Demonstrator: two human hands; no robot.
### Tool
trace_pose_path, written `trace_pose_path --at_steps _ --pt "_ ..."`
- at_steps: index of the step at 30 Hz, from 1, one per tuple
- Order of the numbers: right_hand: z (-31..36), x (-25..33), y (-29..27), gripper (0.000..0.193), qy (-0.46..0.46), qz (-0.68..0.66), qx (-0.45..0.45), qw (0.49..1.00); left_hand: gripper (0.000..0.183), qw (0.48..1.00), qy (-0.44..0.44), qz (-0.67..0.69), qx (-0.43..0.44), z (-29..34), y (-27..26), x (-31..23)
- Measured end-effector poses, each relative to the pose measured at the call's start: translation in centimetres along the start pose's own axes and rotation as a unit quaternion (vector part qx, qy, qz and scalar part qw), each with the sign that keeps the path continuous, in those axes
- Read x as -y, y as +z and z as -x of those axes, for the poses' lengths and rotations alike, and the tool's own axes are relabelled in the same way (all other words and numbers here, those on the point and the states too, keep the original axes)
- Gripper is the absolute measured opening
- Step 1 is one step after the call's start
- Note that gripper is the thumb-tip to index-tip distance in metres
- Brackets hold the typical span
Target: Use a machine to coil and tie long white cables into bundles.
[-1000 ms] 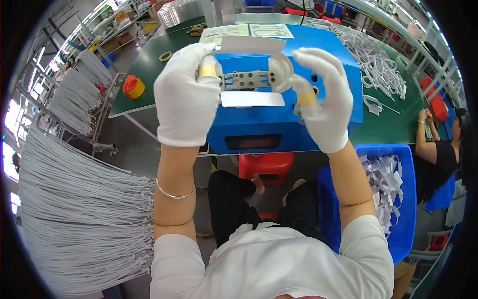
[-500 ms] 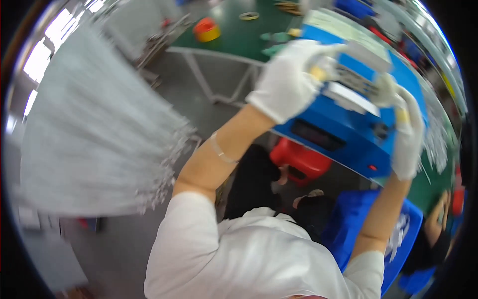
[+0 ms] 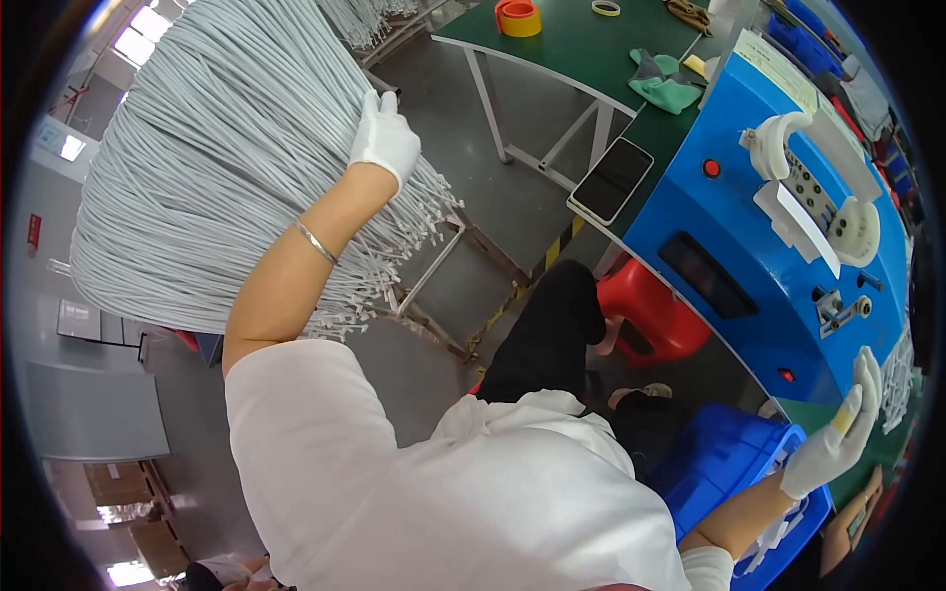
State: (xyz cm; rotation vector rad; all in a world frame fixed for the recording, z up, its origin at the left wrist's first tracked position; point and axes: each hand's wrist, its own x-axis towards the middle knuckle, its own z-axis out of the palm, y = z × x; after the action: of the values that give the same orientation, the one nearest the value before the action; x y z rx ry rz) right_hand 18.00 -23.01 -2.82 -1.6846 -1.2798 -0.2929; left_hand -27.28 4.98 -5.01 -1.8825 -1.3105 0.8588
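Note:
My left hand (image 3: pixel 385 144), in a white glove, is at the right edge of a big bundle of pale grey-white cables (image 3: pixel 227 167). Its fingers are stretched out over the cables, and no cable shows gripped in them. My right hand (image 3: pixel 838 438), also gloved and with a yellow patch on one finger, hovers by the front right corner of a blue machine (image 3: pixel 729 227). Its fingers are extended and hold nothing. On top of the machine sit two white curved pieces (image 3: pixel 855 231), a white block (image 3: pixel 796 225) and a small metal fixture (image 3: pixel 838 313).
A phone (image 3: pixel 613 179) lies on the green table (image 3: pixel 581 59), with orange and yellow tape rolls (image 3: pixel 519 18) and a green glove (image 3: pixel 670 89) farther back. Below are a red stool (image 3: pixel 655 310) and a blue bin (image 3: pixel 724 443). A metal rack (image 3: pixel 434 261) stands under the cables. Another person's arm (image 3: pixel 855 517) shows at right.
My left hand has gone from the machine over to the cable bundle at left. My right hand has dropped toward the machine's front right corner. The view has shifted left.

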Motion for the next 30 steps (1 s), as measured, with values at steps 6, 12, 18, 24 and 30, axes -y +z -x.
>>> trace_pose_path --at_steps 6,12,18,24,30 --pt "2.0 1.8 1.2 0.023 -0.041 -0.058 0.063 0.996 0.025 0.999 0.019 -0.001 -0.030 -0.6 0.8 1.2" --pt "4.7 2.9 2.9 0.018 0.020 -0.120 0.140 0.983 0.017 0.985 0.135 0.108 0.010 0.9 -2.3 2.1" --pt "9.4 5.1 7.7 0.023 -0.017 -0.213 0.372 0.904 0.014 0.655 0.341 0.675 -0.002 3.6 -10.5 -5.1" --pt "9.3 4.9 10.0 0.033 0.044 -0.307 0.174 0.935 0.018 0.361 0.411 0.815 0.189 5.6 -13.5 -17.7" --pt "5.6 5.3 8.6 0.029 0.113 -0.303 0.281 0.904 0.024 0.156 0.424 0.865 0.218 5.6 -15.2 -22.6"
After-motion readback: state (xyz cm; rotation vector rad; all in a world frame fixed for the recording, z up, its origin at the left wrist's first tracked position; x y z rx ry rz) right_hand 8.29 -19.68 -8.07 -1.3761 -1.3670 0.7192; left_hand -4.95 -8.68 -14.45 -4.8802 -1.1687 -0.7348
